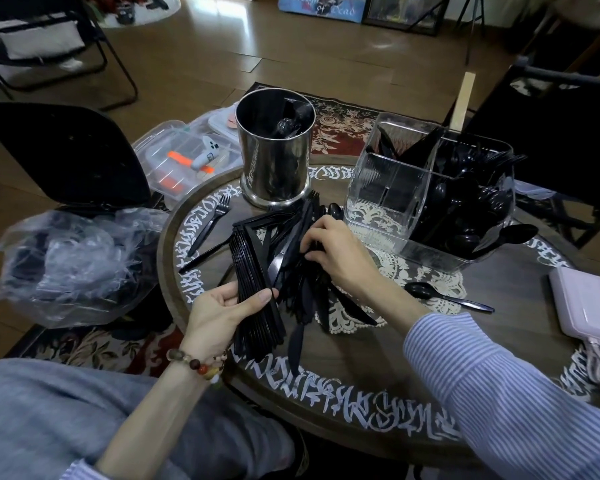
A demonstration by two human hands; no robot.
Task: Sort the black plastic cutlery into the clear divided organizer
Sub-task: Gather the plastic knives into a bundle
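Observation:
A heap of black plastic cutlery lies in the middle of the round table. My left hand grips a thick bundle of black knives held side by side. My right hand reaches into the heap, fingers curled around a few pieces. The clear divided organizer stands at the back right; its right compartment is full of black spoons, its front-left one holds nothing. A single fork lies to the left and one spoon to the right.
A steel canister holding some cutlery stands behind the heap. A pink power bank with its cable lies at the right edge. Crumpled clear plastic bags and a clear lidded box sit left of the table, beside a black chair.

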